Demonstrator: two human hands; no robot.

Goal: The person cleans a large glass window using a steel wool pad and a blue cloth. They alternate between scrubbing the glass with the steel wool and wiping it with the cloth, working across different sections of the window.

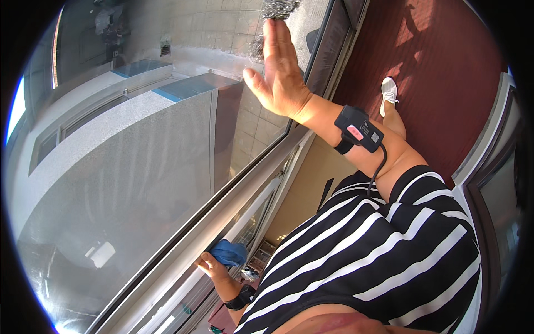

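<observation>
My right hand [280, 69] lies flat against the window glass [158, 167], fingers straight and together, thumb spread. Under it is a shaggy silver-grey pad [280, 7], showing beyond the fingertips and to the left of the fingers; its material is hard to tell. Lower in the view, my left hand [212, 264] is at the pale window frame [179, 261], thumb and fingers curled at its edge. A bunched blue cloth [229, 253] sits in this hand, against the frame. Part of the left palm is hidden by the cloth.
Beyond the glass are a low grey wall [146, 142] and paving [225, 29]. A white shoe [389, 89] stands on the dark red floor [446, 62]. Another framed pane [496, 208] curves along the right side. A black device with a cable [359, 128] is strapped to my right forearm.
</observation>
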